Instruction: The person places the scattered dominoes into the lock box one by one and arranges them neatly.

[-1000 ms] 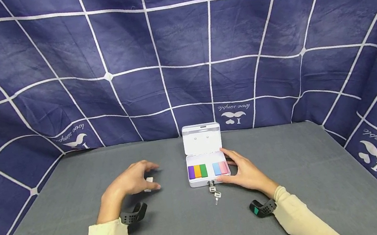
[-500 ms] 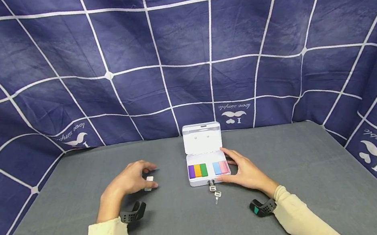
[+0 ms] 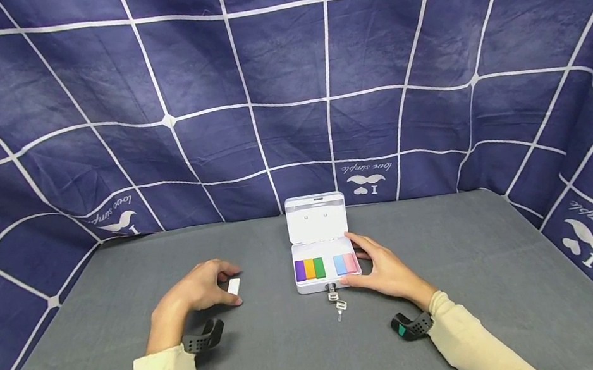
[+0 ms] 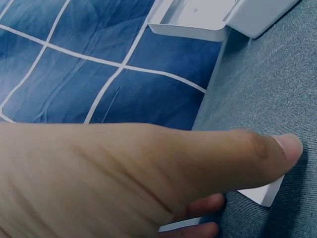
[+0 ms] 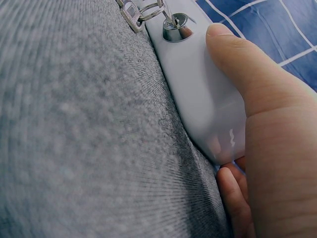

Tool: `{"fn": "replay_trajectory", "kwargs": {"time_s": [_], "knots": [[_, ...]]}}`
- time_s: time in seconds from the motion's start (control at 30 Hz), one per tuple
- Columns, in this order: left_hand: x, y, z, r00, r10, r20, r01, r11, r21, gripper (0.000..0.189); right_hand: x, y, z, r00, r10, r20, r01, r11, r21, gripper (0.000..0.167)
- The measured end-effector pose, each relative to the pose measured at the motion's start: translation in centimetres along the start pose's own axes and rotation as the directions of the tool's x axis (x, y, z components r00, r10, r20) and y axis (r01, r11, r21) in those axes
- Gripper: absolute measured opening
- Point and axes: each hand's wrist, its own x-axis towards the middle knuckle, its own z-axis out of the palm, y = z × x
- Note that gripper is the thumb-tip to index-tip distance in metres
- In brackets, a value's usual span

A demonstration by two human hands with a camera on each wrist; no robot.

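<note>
A small white block [image 3: 233, 286] lies on the grey cloth at left. My left hand [image 3: 197, 289] curves loosely around it, thumb on the near side and fingers [image 4: 205, 206] on the far side. In the left wrist view the thumb covers part of the block, and some cloth shows between block and fingertips. My right hand [image 3: 380, 268] grips the right end of an open white cash box [image 3: 325, 285], thumb on the front and fingers along the side. Inside lie purple, orange, green [image 3: 318, 268], light blue and pink [image 3: 350, 262] blocks, with a white strip between green and light blue.
The box lid [image 3: 316, 219] stands raised at the back. Keys on a ring [image 3: 340, 307] hang from the front lock [image 5: 178, 27] onto the cloth. A dark blue curtain [image 3: 281, 85] with white lines rises behind the grey-covered table [image 3: 289, 365].
My left hand has drawn a little to the left, and more of the white block shows between thumb and fingers. My right hand and the box have kept their places.
</note>
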Motion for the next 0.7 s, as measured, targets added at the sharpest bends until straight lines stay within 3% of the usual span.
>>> {"fn": "replay_trajectory", "kwargs": {"time_s": [0.7], "knots": [[0.17, -0.59, 0.08, 1.000, -0.012, -0.016, 0.013, 0.999, 0.037, 0.043, 0.02, 0.08, -0.02, 1.000, 0.008, 0.007, -0.008, 1.000, -0.005, 0.098]]}}
